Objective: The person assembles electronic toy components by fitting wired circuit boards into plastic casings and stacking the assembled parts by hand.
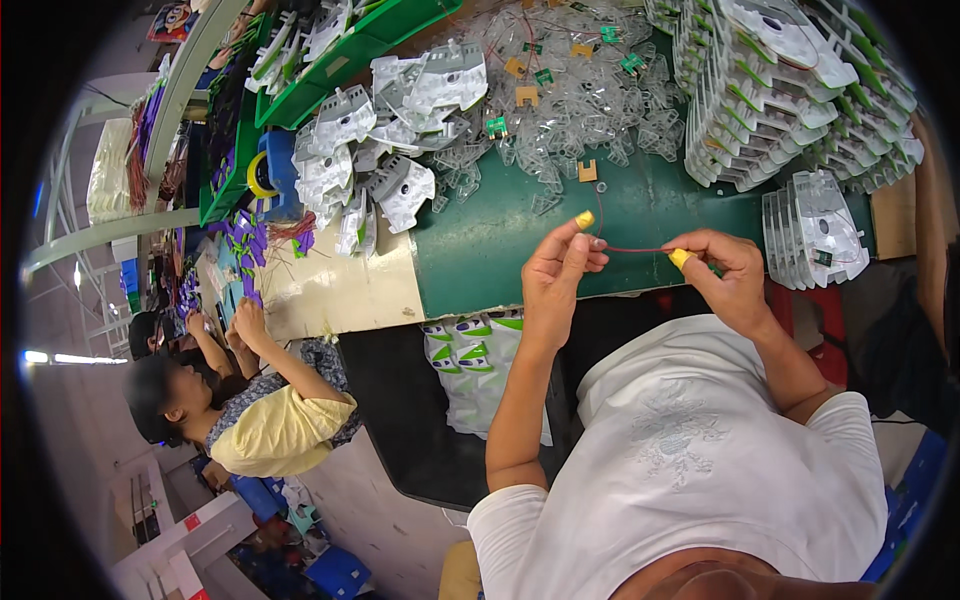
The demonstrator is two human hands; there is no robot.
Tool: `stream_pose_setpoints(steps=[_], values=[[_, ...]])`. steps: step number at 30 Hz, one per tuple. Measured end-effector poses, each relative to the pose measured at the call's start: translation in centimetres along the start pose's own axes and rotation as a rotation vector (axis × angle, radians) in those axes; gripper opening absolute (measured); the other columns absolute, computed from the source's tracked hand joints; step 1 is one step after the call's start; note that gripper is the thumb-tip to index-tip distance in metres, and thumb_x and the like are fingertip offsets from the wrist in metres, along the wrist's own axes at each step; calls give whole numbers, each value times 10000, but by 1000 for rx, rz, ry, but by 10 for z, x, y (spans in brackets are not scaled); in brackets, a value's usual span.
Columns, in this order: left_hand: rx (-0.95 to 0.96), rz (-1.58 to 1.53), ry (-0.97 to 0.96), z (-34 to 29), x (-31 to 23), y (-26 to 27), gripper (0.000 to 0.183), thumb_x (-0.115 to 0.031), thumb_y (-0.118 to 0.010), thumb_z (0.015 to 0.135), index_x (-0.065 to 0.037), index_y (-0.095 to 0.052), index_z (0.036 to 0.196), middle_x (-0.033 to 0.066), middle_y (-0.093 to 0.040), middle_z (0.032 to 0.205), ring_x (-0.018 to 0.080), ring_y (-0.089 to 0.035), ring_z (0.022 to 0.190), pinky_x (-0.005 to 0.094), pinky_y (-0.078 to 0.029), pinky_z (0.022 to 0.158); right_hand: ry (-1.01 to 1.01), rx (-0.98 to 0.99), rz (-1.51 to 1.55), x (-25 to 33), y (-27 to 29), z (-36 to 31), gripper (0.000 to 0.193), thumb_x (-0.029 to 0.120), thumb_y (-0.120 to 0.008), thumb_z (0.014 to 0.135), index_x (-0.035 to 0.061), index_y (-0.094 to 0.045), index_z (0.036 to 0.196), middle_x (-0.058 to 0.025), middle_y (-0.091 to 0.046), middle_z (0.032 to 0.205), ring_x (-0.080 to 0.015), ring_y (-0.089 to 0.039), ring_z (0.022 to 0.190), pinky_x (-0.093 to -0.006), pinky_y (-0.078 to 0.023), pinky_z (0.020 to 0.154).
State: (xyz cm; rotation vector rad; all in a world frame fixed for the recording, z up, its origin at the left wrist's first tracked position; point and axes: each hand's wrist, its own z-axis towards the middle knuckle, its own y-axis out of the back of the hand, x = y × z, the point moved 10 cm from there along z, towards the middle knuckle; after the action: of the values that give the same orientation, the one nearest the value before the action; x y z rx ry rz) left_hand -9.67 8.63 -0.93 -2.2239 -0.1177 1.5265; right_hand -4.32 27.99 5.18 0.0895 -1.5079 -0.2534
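1. Pinching a thin red wire (640, 250), the two hands work above the near part of the green tabletop (480, 255), the wire running almost straight between them.
2. The left hand (560, 268) appears to grasp it at the fingertips, a yellow finger cover (585, 219) on one raised finger; the right hand (728, 275) grips it between thumb and fingers. A small green piece shows beneath the right fingers, but whether it joins the wire I cannot tell.
3. Pulling harder could snap the strand or tear an end loose, since it already looks nearly taut.
4. A thin loop rises on the far side of the left hand, so it could kink or snag on the tan square piece (587, 171) or the heap of clear plastic parts (590, 100) beyond.
5. On the right, a swinging elbow or wrist might knock the short stack of white shells (815, 230), which stands near the right hand.
6. If either pinch slips, the wire could drop over the near edge, close below.
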Motion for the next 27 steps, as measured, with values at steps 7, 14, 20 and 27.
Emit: stream_pose_setpoints(steps=[7,14,20,27], values=[[-31,10,-74,-8,3,4,178,-53,-674,925,17,-674,1089,79,-697,983,121,-653,863,255,-537,807,49,133,-82,2,-10,2,247,-60,-614,804,-12,-698,1031,-82,-676,828,-122,-612,690,-252,-491,637],[-137,83,-248,-17,-16,8,198,20,-715,870,24,-675,1064,97,-714,993,110,-661,862,236,-539,807,38,235,-32,11,-45,11,327,-47,-652,785,-28,-651,1112,-119,-677,941,-193,-680,840,-303,-540,785],[-166,97,-332,-24,-24,10,197,25,-722,862,21,-671,1052,111,-715,985,120,-673,860,238,-547,789,201,116,-48,32,-56,18,222,-33,-677,808,-30,-660,1030,-121,-668,911,-200,-682,760,-304,-555,668],[-158,132,-378,-27,-26,9,169,38,-715,865,21,-669,1027,72,-702,920,92,-657,836,211,-529,752,371,47,-191,43,-60,15,177,-36,-681,803,-4,-661,976,-115,-642,870,-254,-653,704,-342,-529,609]])
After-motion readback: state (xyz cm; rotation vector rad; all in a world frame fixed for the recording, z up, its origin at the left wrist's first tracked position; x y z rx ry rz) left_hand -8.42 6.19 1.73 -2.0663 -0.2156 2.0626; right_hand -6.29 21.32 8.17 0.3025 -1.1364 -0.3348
